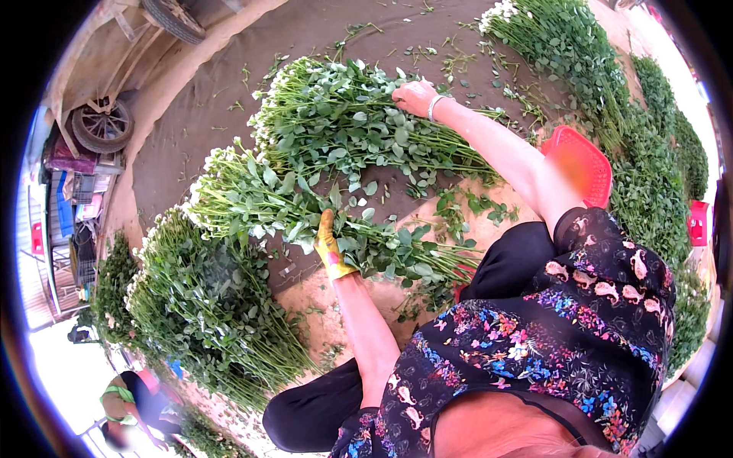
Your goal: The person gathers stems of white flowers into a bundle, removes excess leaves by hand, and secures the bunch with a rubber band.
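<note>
In my left hand [330,246], which wears a yellow glove, is a bunch of leafy stems with white flowers [259,197]. The gloved fingers are wrapped round its middle, with the flower heads to the left and the cut ends toward my knees. Farther off lies a larger pile of the same flower stems [328,126]. My bare right hand [416,98], with a band on the wrist, is at the far edge of that pile. Its fingers curl down into the leaves, and whatever they grip is hidden.
Another flower heap [210,305] lies at the left, and long rows of stems [565,61] run along the right. A red plastic basket [584,164] stands beside my right arm. Loose leaves litter the dark ground sheet [206,114]. A person [134,401] bends at the lower left.
</note>
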### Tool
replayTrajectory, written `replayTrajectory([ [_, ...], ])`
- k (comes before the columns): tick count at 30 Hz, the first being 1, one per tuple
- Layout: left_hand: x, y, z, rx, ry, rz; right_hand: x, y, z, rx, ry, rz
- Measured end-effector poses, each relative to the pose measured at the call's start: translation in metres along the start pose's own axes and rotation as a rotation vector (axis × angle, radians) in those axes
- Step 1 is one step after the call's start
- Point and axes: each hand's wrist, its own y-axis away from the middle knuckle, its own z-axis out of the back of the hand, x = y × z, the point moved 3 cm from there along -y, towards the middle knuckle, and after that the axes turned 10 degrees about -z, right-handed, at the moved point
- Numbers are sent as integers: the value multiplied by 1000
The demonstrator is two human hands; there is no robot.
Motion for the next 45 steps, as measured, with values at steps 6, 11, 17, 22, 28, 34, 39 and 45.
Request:
replayTrajectory([
  [6,-6,5,-1,-7,-49,8,10,4,3,-128,-98,60],
  [11,5,-11,19,-49,-94,-14,4,-4,-15,-28,-61,114],
  [17,12,-12,12,58,111,64,17,38,40,-199,-388,111],
  [22,20,-16,13,274,445,157,65,112,56,-153,-515,-8],
  [28,31,-20,3,350,501,230,80,147,48,200,-977,-398],
  [34,22,-17,-9,346,578,242,70,105,32,758,-1597,-524],
  [39,11,-15,1,373,667,234,102,106,48,812,-2001,-537],
  [45,13,-19,-1,413,670,235,99,117,32,664,-1650,-564],
])
